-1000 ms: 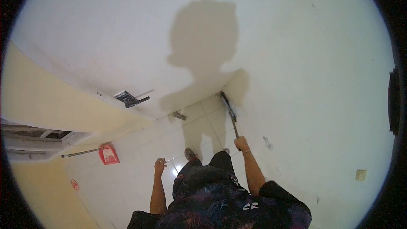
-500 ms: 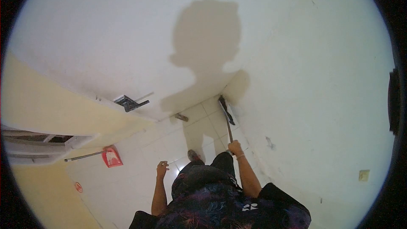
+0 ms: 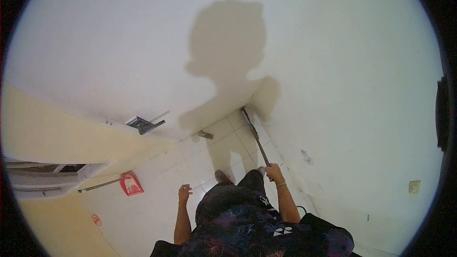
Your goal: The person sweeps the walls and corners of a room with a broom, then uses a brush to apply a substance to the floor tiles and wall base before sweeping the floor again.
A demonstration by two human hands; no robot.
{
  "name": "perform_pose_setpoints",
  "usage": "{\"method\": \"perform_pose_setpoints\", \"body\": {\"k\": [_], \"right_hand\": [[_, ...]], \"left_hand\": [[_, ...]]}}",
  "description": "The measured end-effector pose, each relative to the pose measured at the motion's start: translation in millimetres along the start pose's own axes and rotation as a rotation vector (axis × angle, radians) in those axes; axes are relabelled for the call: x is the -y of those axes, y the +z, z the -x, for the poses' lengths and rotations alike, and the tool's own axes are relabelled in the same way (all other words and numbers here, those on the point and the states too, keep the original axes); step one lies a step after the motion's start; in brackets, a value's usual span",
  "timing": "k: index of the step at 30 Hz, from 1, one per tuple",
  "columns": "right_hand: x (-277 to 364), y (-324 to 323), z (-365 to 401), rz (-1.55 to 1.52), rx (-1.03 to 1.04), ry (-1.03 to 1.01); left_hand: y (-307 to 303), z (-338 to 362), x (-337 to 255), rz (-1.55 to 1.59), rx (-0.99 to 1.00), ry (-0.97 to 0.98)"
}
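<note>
Gripping the stick (image 3: 262,151), a likely light broom's (image 3: 250,123) best hold, is the right hand (image 3: 274,173); the left hand (image 3: 184,192) seems loosely uncurled.

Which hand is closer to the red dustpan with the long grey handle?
Left. The left hand is to the right of the dustpan; the right hand is farther right, gripping the long-handled, dark-headed broom.

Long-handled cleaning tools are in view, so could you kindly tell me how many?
2: the broom in the right hand, its head near the corner, and the red dustpan toward the picture's left.
</note>
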State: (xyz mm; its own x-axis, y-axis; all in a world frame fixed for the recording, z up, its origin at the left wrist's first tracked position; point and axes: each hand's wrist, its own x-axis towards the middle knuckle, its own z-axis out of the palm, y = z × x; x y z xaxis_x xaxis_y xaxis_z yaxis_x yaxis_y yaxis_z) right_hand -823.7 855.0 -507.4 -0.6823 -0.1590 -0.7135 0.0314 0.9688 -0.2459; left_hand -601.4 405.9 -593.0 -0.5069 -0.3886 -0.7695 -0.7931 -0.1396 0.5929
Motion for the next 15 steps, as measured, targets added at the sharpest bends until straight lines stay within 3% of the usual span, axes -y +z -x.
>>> {"method": "perform_pose_setpoints", "body": {"k": [2, 5, 8, 11, 15], "right_hand": [[26, 1, 19, -0.470, -0.170, 0.309], [53, 18, -19, -0.400, -0.384, 0.320], [60, 15, -44, -0.362, -0.234, 0.162], [44, 3, 0, -0.488, -0.299, 0.312], [39, -3, 42, -0.463, -0.328, 0.326]], "left_hand": [[-1, 0, -1, -0.009, 0.004, -0.001], [-1, -4, 1, 0.010, 0.011, 0.059], [-3, -15, 13, -0.001, 0.042, 0.120], [-8, -21, 18, -0.002, 0.100, 0.102], [-8, -18, 10, -0.082, 0.093, 0.019]]}}
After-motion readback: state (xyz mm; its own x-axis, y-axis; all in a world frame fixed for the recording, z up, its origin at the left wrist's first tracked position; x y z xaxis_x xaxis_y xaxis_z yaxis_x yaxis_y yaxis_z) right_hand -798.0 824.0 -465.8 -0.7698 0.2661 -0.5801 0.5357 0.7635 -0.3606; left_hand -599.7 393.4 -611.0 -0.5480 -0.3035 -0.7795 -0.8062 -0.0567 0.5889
